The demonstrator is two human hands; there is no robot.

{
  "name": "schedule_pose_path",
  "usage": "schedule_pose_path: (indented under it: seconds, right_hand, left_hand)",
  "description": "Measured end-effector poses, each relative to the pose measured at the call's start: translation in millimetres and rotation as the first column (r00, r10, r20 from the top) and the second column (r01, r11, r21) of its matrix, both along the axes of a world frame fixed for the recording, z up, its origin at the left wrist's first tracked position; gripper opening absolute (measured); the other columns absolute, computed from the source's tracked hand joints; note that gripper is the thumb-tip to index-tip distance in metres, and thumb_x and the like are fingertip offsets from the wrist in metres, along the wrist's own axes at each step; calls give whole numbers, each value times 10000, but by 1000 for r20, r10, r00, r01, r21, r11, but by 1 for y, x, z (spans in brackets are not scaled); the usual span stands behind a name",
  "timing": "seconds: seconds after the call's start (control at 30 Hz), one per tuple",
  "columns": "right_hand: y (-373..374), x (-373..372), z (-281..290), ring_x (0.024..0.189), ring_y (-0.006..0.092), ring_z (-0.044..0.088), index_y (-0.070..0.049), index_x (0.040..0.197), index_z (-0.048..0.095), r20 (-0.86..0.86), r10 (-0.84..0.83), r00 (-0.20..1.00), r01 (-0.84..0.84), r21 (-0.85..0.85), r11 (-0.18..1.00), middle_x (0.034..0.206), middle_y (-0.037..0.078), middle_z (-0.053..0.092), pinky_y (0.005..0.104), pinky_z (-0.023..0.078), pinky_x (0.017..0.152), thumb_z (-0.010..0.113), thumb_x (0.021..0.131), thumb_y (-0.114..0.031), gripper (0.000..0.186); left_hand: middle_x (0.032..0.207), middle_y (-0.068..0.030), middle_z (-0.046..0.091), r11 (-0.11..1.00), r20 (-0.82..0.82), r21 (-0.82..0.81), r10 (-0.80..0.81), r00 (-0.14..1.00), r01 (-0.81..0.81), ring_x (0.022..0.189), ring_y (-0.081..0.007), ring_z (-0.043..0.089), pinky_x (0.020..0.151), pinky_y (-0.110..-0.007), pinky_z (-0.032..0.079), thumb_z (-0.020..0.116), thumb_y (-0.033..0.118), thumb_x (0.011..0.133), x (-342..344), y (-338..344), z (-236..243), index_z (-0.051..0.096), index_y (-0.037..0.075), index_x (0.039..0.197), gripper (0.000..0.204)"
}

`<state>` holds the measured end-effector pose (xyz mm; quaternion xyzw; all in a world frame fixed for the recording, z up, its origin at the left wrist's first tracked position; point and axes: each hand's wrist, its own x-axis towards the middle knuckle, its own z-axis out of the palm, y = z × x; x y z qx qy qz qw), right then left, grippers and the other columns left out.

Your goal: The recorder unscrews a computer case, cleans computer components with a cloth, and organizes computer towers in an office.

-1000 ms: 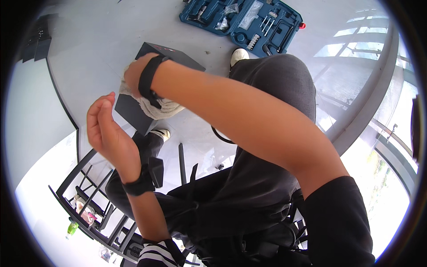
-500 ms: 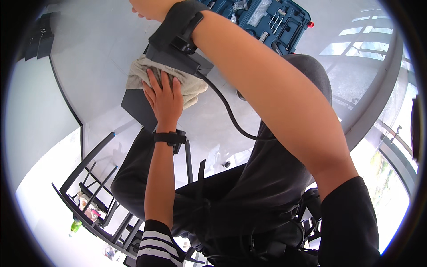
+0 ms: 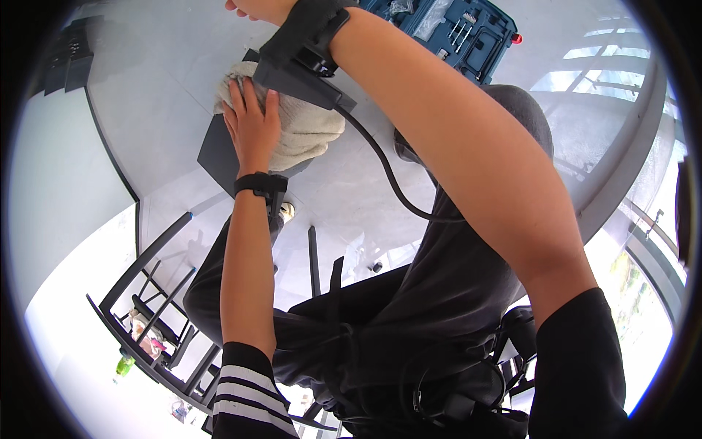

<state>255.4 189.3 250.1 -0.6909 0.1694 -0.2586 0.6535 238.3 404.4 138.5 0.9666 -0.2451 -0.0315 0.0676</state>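
Note:
A crumpled beige cloth (image 3: 303, 132) lies over a dark grey, flat-sided block (image 3: 218, 155). My left hand (image 3: 252, 128) rests on the cloth's left part with its fingers spread. My right arm reaches across the upper view, and my right hand (image 3: 262, 9) is at the top edge, beyond the cloth. Only a few of its fingertips show, and the frame cuts off the rest, so what it touches or holds is hidden. A black wrist device (image 3: 311, 55) on the right arm covers part of the cloth and block.
A blue tool case (image 3: 479, 62) lies open on the floor at the top right, with tools in its slots. A black cable (image 3: 387, 172) runs from the right wrist device toward my lap. Black chair frames (image 3: 146, 252) stand at the lower left. My knees flank the floor below the block.
My left hand has slid up and left over the cloth. The cloth is bunched differently and shows more on the right. My right hand has shifted slightly up and right.

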Motion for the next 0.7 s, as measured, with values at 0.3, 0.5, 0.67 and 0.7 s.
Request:
schedule_pose_path:
  seconds: [0.3,0.5,0.67,0.7]
  right_hand:
    - [-7,-2,-2,943,488,612,68,911,665,-47,-56,997,58,37,998,940,333,643,470,496,849,521,834,-186,302]
    - [-14,-11,2,947,475,614,63,903,666,15,-68,998,67,41,997,944,326,645,462,495,846,536,834,-199,300]
    - [-17,-23,9,922,464,623,63,902,670,-124,189,974,-192,-17,981,924,318,649,457,500,834,539,834,-188,291]
    - [-13,-23,10,922,464,623,63,902,670,-121,195,973,-198,-16,980,924,318,649,457,500,834,539,834,-188,291]
  left_hand:
    - [1596,-120,206,991,48,14,129,991,-129,1430,-439,212,1179,-500,179,311,384,1042,-40,27,2,297,87,1508,553]
    - [1591,-169,191,972,81,-36,234,969,-232,1441,-417,205,1181,-476,188,297,343,1047,-45,102,-13,279,44,1506,548]
    - [1581,-237,153,913,-19,-183,368,930,-365,1457,-394,175,1179,-457,205,285,321,1053,-48,119,-20,260,-9,1499,555]
    - [1584,-238,137,909,-31,-221,356,934,-353,1456,-397,172,1179,-451,206,286,319,1055,-46,123,-21,257,-12,1498,554]
